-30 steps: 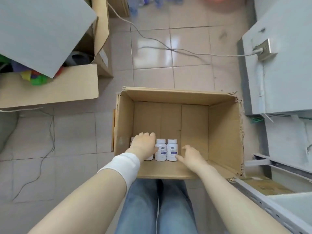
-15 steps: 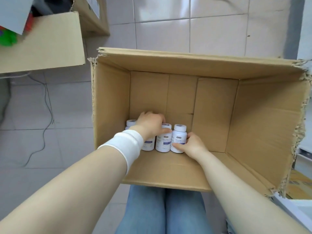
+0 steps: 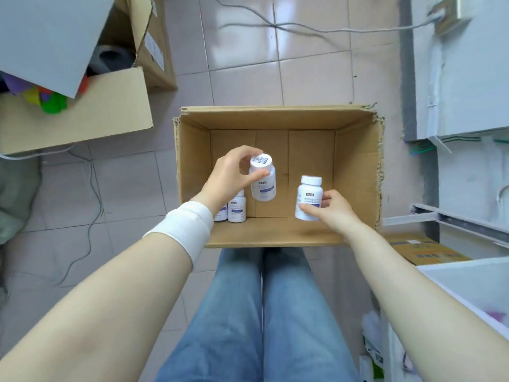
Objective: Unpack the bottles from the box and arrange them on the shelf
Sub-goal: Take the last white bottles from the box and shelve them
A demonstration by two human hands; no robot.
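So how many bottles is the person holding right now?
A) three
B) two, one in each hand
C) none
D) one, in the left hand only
B: the left hand grips one bottle near its cap, and the right hand pinches a second bottle by its body.

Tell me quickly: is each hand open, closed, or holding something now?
Left hand: holds a tilted bottle near its cap.
Right hand: holds an upright bottle by its lower part.
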